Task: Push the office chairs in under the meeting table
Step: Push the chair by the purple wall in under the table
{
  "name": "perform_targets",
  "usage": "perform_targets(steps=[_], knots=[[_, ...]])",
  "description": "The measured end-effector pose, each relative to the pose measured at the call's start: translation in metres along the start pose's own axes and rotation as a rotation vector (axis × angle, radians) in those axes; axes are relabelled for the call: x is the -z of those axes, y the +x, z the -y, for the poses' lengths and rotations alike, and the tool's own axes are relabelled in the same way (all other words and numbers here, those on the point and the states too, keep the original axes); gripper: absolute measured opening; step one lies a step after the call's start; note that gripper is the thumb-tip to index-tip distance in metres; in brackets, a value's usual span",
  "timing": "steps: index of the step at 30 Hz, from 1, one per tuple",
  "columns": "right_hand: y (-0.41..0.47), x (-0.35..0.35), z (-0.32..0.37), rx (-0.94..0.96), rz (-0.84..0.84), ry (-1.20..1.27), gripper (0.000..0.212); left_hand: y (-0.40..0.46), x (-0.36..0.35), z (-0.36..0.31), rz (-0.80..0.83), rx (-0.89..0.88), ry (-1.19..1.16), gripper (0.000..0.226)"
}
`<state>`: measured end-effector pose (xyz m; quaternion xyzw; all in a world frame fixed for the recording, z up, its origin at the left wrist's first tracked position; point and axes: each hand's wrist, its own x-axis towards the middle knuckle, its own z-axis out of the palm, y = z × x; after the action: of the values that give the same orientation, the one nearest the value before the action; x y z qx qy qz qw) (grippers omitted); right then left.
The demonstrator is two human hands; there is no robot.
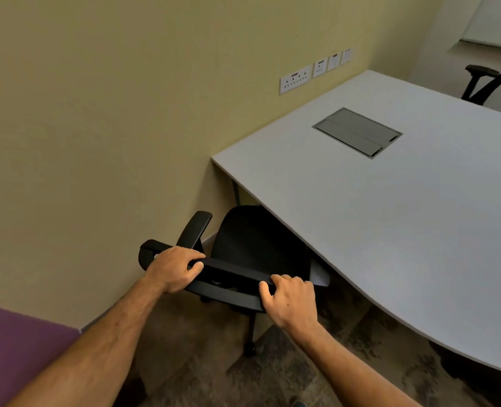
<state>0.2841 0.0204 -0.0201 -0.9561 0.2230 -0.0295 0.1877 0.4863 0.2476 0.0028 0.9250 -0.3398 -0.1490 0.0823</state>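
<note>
Black office chair (252, 245) sits at lower centre, its seat partly under the curved edge of the grey meeting table (390, 218). The left hand (174, 268) and right hand (292, 301) are both curled tight around the top of its backrest. A metal cable hatch (357, 132) is set in the tabletop. Wall sockets (296, 79) line the yellow wall (111, 113) upper centre; mottled carpet (272, 374) covers the floor. Another chair (484, 80) stands at upper right.

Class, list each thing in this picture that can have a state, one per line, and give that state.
Near chair: seat partly under the table, backrest top gripped by both hands.
Left hand: shut on the backrest.
Right hand: shut on the backrest.
Far chair: beyond the table, mostly hidden.
Cable hatch: closed.
Table: top bare.
</note>
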Motion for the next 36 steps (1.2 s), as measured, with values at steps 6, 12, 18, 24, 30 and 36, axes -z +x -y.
perform_targets(steps=[6,12,18,24,30,36], knots=[[0.06,-0.017,0.037,-0.136,-0.072,-0.011,0.049,0.097,0.033,0.045,0.033,-0.169,0.039,0.045],[0.124,-0.04,0.088,-0.303,-0.142,-0.014,0.044,0.198,0.07,0.093,0.068,-0.356,0.099,0.049],[0.175,-0.044,0.113,-0.433,-0.175,-0.014,0.045,0.268,0.092,0.114,0.11,-0.485,0.081,0.047],[0.221,-0.043,0.126,-0.504,-0.218,0.027,0.043,0.334,0.111,0.119,0.123,-0.579,0.076,0.048],[0.25,-0.025,0.092,-0.54,-0.221,-0.018,0.047,0.372,0.11,0.091,0.137,-0.663,0.065,0.049],[0.271,-0.019,0.065,-0.543,-0.191,-0.016,0.049,0.394,0.108,0.077,0.155,-0.698,0.019,0.05]])
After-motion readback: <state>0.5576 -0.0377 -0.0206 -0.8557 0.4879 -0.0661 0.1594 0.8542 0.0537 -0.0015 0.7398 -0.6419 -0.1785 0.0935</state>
